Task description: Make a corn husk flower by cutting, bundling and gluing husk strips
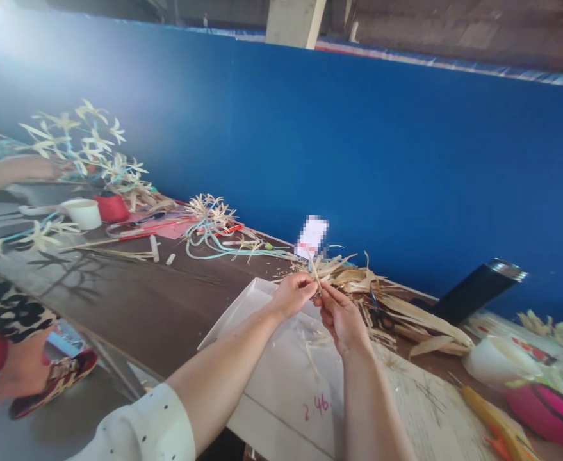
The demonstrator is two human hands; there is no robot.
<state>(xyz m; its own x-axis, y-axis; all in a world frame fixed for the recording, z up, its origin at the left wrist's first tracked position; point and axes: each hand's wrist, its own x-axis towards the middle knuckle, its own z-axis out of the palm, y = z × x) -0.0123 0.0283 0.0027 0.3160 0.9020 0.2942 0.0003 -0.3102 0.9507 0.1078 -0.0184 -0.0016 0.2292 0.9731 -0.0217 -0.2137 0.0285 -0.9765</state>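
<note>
My left hand (pixel 293 292) and my right hand (pixel 342 318) meet above a white tray (pixel 243 306) on the brown table. Both pinch a thin pale strip of dried husk (pixel 314 269) that stands up between the fingertips. The fingers of each hand are pressed together on it. Just behind my hands lies a heap of dried husks (pixel 387 301). A few loose husk slivers (pixel 312 349) lie on the tray under my hands.
Another person's arm (pixel 12 173) reaches among husk flowers (pixel 89 144) at the far left. A white cup (pixel 83 213), a red cup (pixel 112 207), blue cords (pixel 204 243), a black flask (pixel 476 291), a white bowl (pixel 495 360), scissors (pixel 380 314) and a blue wall (pixel 358 147) surround the table.
</note>
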